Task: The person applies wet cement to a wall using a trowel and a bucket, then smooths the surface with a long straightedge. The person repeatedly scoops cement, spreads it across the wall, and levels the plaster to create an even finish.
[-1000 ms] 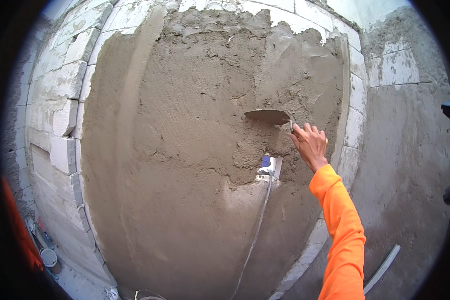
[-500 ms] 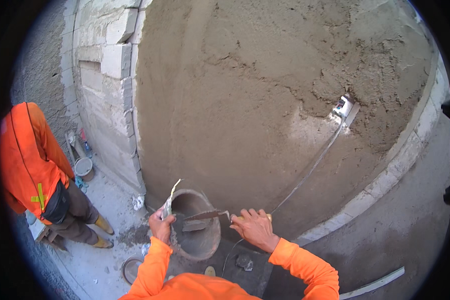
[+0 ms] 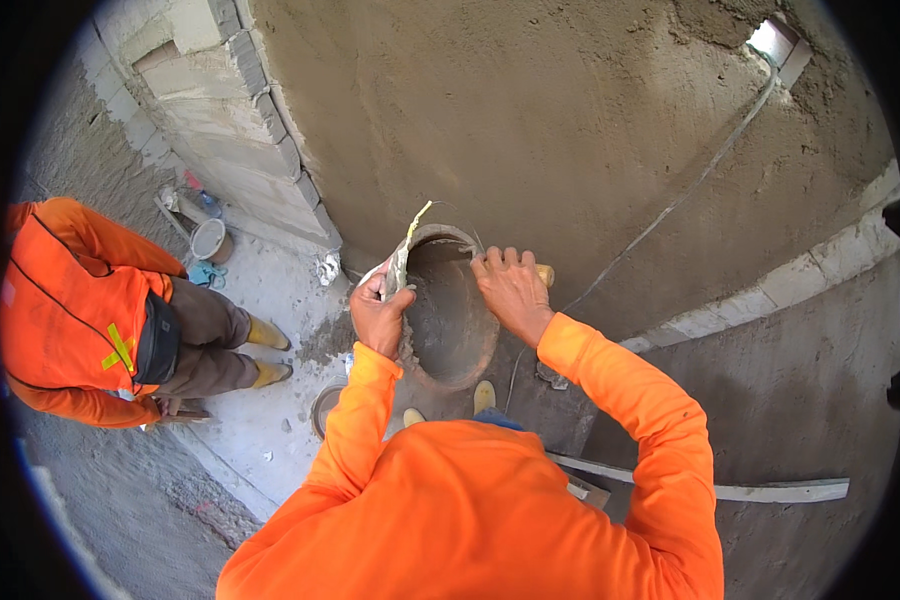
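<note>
A round, mortar-smeared bucket is held in front of me, its mouth facing up and grey residue lining the inside. My left hand is closed at its left rim, around a pale, dirty wrapped piece with a thin yellowish end sticking up. At the right rim, my right hand is wrapped around a trowel, whose wooden handle end shows beyond the fingers. The trowel's blade is hidden from view now.
A damp plastered wall stands ahead, with a cable hanging from a wall box. At left, a person in orange stands near a small bucket and pale blockwork. A long strip lies at right.
My view has tilted down, so more of my torso shows. The trowel blade, visible over the bucket before, is out of sight, and my right hand is now at the bucket's rim.
</note>
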Demonstrator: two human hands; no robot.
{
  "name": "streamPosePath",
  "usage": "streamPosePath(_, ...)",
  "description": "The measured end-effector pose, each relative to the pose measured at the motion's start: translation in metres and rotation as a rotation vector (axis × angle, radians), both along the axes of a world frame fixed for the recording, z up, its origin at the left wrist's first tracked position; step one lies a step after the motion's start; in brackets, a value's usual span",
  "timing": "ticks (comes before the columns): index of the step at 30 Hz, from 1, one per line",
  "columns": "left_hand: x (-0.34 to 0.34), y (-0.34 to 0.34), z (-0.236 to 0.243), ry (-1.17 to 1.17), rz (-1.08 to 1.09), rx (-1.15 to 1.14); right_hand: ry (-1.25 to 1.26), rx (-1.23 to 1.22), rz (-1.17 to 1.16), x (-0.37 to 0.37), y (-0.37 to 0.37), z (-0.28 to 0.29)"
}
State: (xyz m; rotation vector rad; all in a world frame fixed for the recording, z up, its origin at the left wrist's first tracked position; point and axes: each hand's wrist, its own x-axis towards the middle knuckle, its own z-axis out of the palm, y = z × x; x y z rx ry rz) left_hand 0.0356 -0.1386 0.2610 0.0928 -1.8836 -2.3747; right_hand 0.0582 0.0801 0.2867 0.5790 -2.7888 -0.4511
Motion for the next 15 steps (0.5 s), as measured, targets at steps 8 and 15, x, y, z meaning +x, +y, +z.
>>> streamPosePath(8, 0.007, 0.002, -0.005, 0.239, -0.048, -0.088, -0.72, -0.016, -0.146, 0.015, -0.022, -0.029)
streamPosePath(15, 0.025, -0.019, -0.015, 0.197, -0.067, -0.114, -0.899, -0.715, -0.271, 0.041, 0.002, -0.029)
